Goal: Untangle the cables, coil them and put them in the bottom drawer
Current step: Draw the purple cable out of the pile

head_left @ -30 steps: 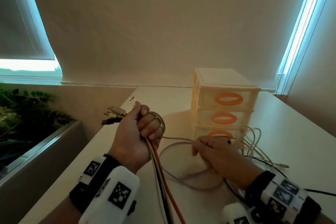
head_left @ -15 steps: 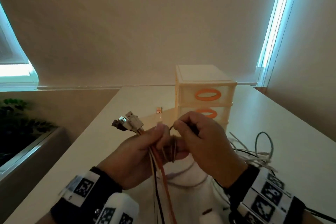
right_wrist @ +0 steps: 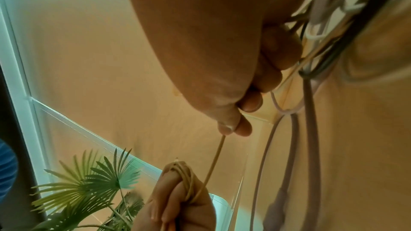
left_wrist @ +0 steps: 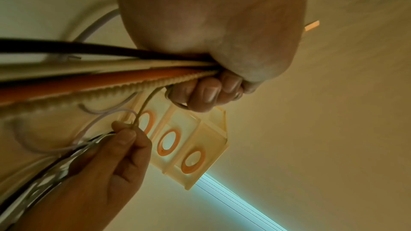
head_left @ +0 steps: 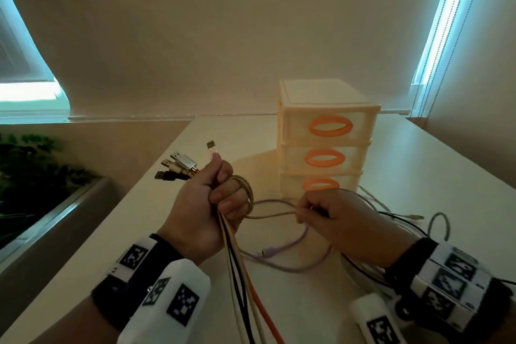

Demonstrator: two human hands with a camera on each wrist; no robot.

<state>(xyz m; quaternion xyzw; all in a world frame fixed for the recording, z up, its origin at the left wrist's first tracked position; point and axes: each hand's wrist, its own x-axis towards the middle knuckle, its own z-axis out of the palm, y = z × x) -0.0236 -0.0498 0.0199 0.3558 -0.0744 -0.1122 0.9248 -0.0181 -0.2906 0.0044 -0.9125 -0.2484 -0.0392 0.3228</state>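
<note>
Head view: half a second ago the two hands met above the table; now the right hand (head_left: pixel 339 227) has drawn back to the right, pinching the tan cable (head_left: pixel 272 215) between thumb and forefinger so a short span runs taut to the left hand (head_left: pixel 208 211). The left hand is fisted round a bundle of cables (head_left: pixel 237 274), with turns of the tan one looped over its fingers. I judge another wrap has just been laid, so coiling of this cable is under way while the others wait. The USB plugs (head_left: pixel 178 167) stick out to the far left of the fist. The drawer unit (head_left: pixel 325 139) stands beyond, its bottom drawer (head_left: pixel 321 185) closed. A purple cable (head_left: pixel 282 255) loops on the table (head_left: pixel 167 204), and a loose tangle (head_left: pixel 391 218) lies right; both may snag the pull.

Left wrist view: black, cream, orange and ribbed cables pass under the curled fingers (left_wrist: pixel 209 92); the right hand's fingertips (left_wrist: pixel 124 134) pinch the thin strand.

Right wrist view: the pinched strand (right_wrist: pixel 214 161) descends to the wrapped left fingers (right_wrist: pixel 177 187). A palm plant (right_wrist: pixel 89 182) stands off the table's left side.
</note>
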